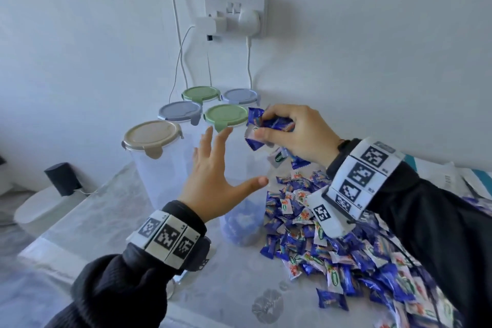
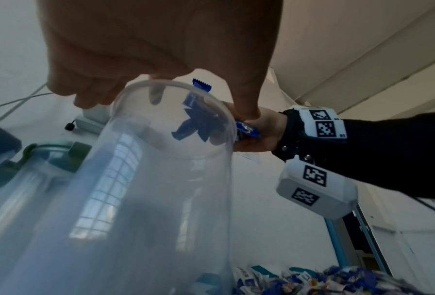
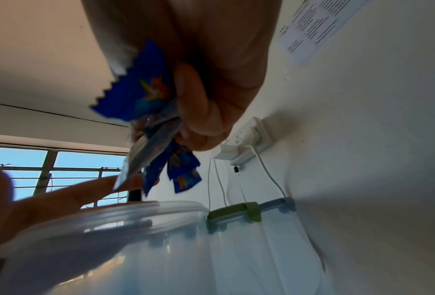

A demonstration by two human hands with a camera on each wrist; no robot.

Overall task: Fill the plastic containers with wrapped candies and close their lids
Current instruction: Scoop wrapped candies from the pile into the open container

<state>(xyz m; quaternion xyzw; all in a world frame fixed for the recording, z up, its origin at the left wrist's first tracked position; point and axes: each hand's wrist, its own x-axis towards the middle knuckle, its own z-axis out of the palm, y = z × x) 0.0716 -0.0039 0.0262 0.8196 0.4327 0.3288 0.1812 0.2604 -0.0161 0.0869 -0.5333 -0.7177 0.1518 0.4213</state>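
- The right hand (image 1: 298, 133) clutches a bunch of wrapped candies (image 1: 269, 125) in curled fingers and thumb, blue wrapper ends sticking out; in the right wrist view the bunch (image 3: 156, 123) hangs just above the rim of the open container (image 3: 103, 219).
- The left hand (image 1: 215, 181) is spread, fingers straight and thumb wide, beside the clear open container (image 1: 239, 210); whether the palm touches its wall cannot be told.
- The open container stands on the table (image 1: 111, 216), lidless, with a few blue candies at its bottom; the left wrist view shows its round mouth (image 2: 171, 119) with the candy bunch just over it.
- A large candy pile (image 1: 332, 245) of blue and white wrappers lies just right of the container, under the right forearm.
- Behind stand five closed containers: a beige lid (image 1: 151, 136) nearest, two grey-blue lids (image 1: 179, 110) and two green lids (image 1: 226, 114), close against the wall.
- A wall socket (image 1: 237, 14) with plugs and cables sits above them.
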